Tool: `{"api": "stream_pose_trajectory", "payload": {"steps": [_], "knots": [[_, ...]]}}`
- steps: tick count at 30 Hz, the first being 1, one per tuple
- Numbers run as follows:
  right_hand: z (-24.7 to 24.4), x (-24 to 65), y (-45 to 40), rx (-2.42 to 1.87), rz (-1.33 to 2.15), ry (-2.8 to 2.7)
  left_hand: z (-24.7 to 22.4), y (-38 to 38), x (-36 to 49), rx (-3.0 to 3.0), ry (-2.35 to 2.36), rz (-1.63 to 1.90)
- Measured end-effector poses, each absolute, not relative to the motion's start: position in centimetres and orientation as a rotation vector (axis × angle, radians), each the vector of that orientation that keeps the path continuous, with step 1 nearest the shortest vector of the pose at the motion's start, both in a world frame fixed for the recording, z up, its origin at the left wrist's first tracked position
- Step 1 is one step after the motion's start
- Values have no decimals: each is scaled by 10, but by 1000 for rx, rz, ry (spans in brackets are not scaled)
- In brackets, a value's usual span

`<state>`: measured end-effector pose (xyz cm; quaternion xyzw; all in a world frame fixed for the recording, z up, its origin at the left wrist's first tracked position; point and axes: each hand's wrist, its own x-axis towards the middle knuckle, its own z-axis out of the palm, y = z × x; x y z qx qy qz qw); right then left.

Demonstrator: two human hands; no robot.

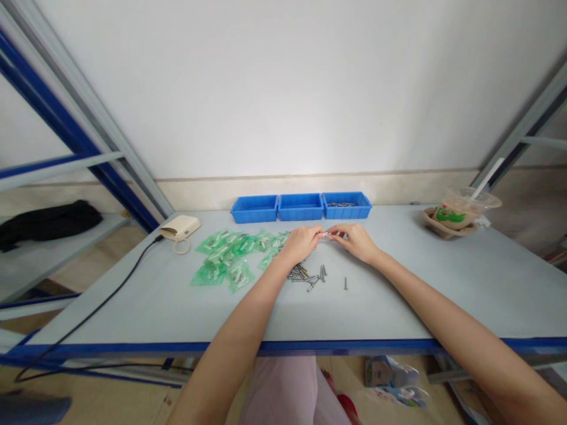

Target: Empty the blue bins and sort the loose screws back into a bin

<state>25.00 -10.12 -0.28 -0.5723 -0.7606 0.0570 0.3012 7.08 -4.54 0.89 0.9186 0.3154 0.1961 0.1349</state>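
My left hand (303, 243) and my right hand (355, 241) meet over the table, fingertips pinched close together. Whatever lies between them is too small to make out; a pinkish spot shows there. Loose screws (310, 278) lie in a small heap just below my hands, partly behind my left wrist. One single screw (346, 284) lies apart, to the right of the heap. Several green plastic bags (224, 255) with small metal parts inside are spread left of my left hand.
Along the wall stand a left blue bin (254, 217), a middle blue bin (301, 215) and a right blue bin (348, 213) containing screws. A cream-coloured device (180, 226) with a black cable (119, 285) is at left. A drink cup (460, 209) sits in a holder at right.
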Motion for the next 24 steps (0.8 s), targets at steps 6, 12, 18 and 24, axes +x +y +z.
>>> {"api": "stream_pose_trajectory", "payload": {"steps": [6,12,18,24], "knots": [[-1,250,-102,-1592,93,-1979,7,-46,72,2619,950,599],[0,250,-103,-1591,136,-1995,9,-45,69,2657,909,588],[-1,252,-102,-1579,130,-2032,8,-45,71,2575,915,621],[-2,252,-102,-1476,222,-2044,8,-44,72,2487,919,610]]}}
